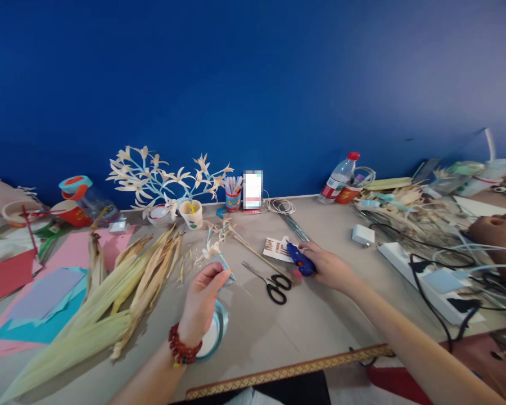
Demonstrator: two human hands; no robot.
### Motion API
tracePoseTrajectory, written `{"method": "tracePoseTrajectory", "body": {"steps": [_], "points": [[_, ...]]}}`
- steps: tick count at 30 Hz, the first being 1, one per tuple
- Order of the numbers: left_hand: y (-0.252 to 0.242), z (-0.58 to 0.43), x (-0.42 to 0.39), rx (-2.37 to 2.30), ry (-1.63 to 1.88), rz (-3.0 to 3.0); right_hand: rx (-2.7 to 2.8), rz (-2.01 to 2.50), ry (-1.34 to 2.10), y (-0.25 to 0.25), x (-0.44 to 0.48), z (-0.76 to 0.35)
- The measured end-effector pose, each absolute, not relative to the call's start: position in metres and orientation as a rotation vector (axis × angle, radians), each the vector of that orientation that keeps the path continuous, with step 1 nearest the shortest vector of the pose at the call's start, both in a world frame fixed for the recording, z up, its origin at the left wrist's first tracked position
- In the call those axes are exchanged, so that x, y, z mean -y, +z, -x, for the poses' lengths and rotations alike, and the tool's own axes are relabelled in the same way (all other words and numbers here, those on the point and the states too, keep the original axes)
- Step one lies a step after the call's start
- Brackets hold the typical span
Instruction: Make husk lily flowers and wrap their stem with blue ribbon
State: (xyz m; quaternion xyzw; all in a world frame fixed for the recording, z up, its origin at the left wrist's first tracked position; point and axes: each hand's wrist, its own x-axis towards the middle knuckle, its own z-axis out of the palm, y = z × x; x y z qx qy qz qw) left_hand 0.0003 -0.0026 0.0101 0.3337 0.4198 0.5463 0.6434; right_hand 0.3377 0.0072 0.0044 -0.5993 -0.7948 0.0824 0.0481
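My left hand [204, 292] is closed, thumb and fingers pinching the light-blue stem of a small cream craft flower [213, 251]. In my right hand [329, 266] is a dark blue glue gun [300, 260], gripped with its tip over a small white card [275, 247] bearing brown marks. Black-handled scissors [274, 288] lie between my hands, beside a thin stick [253, 248]. Under my left wrist sits a roll of light-blue tape [222, 325], partly hidden. Behind, cream flowers on blue stems [145, 174] stand in a white cup [191, 215].
Corn husks [88, 332] and coloured paper [46, 298] spread over the left side. A phone [253, 190] stands against the wall. At right are a bottle [339, 179], a power strip [421, 281] with cables, and another person's hand [495, 232].
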Motion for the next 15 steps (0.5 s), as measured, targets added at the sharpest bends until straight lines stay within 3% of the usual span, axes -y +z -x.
{"method": "tracePoseTrajectory", "body": {"steps": [15], "points": [[0.017,-0.004,0.005,-0.968,1.247,-0.761,2.299,1.712,0.531,0.026,-0.021,-0.357]]}}
